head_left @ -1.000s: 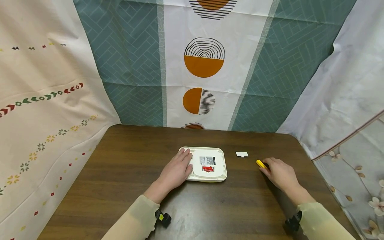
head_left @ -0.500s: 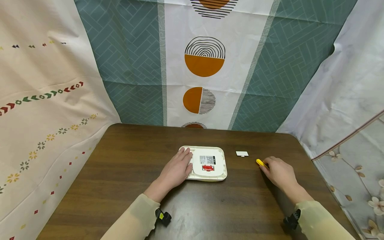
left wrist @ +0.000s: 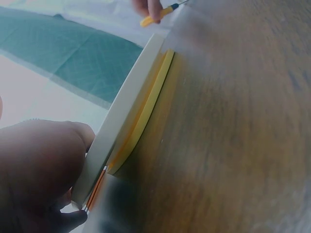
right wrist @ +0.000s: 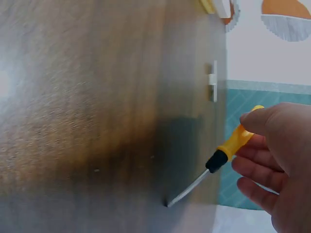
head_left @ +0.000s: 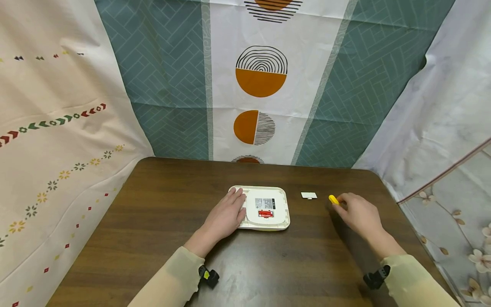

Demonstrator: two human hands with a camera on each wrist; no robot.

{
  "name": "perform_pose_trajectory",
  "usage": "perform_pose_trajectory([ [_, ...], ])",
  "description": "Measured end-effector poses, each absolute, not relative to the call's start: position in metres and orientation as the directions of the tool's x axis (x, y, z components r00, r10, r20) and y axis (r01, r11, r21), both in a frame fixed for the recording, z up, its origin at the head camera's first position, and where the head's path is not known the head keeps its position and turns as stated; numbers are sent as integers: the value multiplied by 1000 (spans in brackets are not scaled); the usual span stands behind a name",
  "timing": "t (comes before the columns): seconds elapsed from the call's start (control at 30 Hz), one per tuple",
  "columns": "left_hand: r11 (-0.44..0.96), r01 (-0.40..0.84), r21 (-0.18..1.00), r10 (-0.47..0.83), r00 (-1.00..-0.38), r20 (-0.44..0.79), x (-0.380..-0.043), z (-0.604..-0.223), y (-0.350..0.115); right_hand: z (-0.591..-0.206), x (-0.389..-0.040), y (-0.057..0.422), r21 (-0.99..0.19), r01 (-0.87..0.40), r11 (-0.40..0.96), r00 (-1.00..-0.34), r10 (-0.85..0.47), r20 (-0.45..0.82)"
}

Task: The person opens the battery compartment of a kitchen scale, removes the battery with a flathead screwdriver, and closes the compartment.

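A flat, white, square device (head_left: 281, 200) lies on the table, its label and small compartment with a red battery (head_left: 265, 214) facing up. My left hand (head_left: 225, 214) rests on its left side with the fingers extended. In the left wrist view the device's edge (left wrist: 121, 111) shows a yellow layer beneath it. To the right, my right hand (head_left: 358, 214) pinches a screwdriver (head_left: 333, 199) by its yellow handle. The right wrist view shows the screwdriver (right wrist: 235, 141) with its black collar and metal shaft pointing down toward the table.
A small white cover with a tab (head_left: 309, 195) lies between the device and my right hand. The brown wooden table (head_left: 184, 183) ends at a patterned curtain (head_left: 172, 85) behind. Light cloths hang along the left and right sides.
My right hand has risen slightly with the screwdriver, whose handle now sits a little farther up in the head view. The left hand and the device have stayed put.
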State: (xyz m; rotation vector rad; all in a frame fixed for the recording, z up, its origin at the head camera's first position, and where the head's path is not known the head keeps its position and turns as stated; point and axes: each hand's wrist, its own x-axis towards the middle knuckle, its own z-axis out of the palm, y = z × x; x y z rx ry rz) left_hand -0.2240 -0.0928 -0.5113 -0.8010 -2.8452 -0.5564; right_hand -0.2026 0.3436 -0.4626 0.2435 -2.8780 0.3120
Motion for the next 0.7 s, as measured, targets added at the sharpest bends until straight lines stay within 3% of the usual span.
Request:
perform_pose_trajectory([
  [0.7,789,530,310,477,-847,235,-224,-512,-93,-428,-201,334,-517,-112,848,-987,-33,159],
])
